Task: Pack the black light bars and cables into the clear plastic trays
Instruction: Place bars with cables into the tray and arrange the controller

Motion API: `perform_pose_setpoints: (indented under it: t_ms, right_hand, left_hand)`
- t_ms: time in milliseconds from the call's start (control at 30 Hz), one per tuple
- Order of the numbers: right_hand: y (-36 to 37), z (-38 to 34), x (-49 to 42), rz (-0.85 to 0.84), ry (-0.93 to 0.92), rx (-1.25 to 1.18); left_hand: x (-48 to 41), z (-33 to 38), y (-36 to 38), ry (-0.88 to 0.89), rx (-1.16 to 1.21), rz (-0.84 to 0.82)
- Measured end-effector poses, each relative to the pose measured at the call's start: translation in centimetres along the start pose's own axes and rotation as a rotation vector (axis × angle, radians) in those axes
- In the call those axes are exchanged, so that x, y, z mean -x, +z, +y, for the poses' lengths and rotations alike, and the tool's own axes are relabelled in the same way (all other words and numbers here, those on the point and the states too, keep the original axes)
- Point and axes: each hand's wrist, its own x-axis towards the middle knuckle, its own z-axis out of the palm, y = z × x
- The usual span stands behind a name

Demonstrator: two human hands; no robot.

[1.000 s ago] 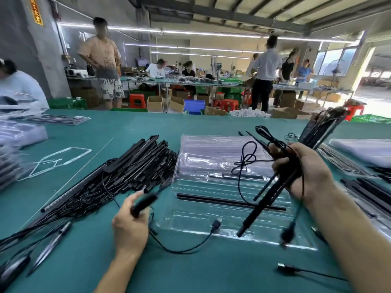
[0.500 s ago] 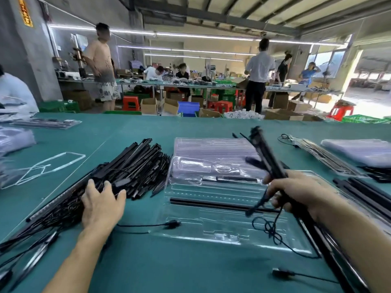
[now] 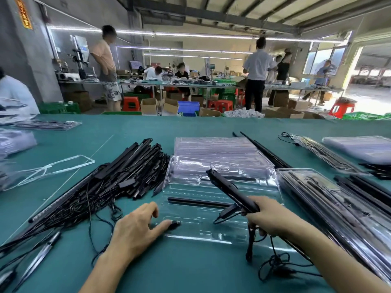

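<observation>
Angling bars (image 3: 228, 190) over tray (image 3: 201, 237) for slotting, right grip (image 3: 268, 216) clenched on them; left grip (image 3: 135, 229) loose, thumb steadying plug (image 3: 175, 224)

Red stools (image 3: 131, 103), cardboard boxes (image 3: 149, 106), blue crate (image 3: 188, 106)

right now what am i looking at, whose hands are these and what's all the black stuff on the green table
No machine here: a person wears a camera on the head, so this single view looks down at their own hands. The right hand grips a black light bar tilted over a clear tray. The left hand rests at the tray's near edge, thumb beside a small plug. A second bar already lies in the tray. Left of it is a pile of bars and cables; behind, empty trays; right, filled trays, all on a green table.
</observation>
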Motion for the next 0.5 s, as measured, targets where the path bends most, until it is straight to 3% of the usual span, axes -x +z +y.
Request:
perform_pose_setpoints:
  t_ms: [67, 233, 300, 400, 500]
  right_hand:
    - [-0.5, -0.6, 0.3, -0.025, -0.031, -0.039]
    - [-1.6, -4.7, 1.6, -0.160, -0.212, -0.345]
    - [-0.7, -7.1, 2.0, -0.204, -0.254, -0.490]
    - [2.8, -11.0, 1.5, -0.258, -0.244, -0.624]
    - [8.2, -14.4, -0.5, -0.278, -0.133, -0.827]
  left_hand:
    - [0.0, -0.3, -0.2, -0.029, 0.064, 0.060]
    - [-0.5, -2.1, -1.2, -0.307, 0.134, 0.545]
    - [-0.7, -3.5, -1.2, -0.411, 0.058, 0.545]
    - [-1.4, -4.1, -0.4, -0.518, -0.003, 0.388]
    - [-1.4, -3.4, -0.8, -0.398, 0.087, 0.474]
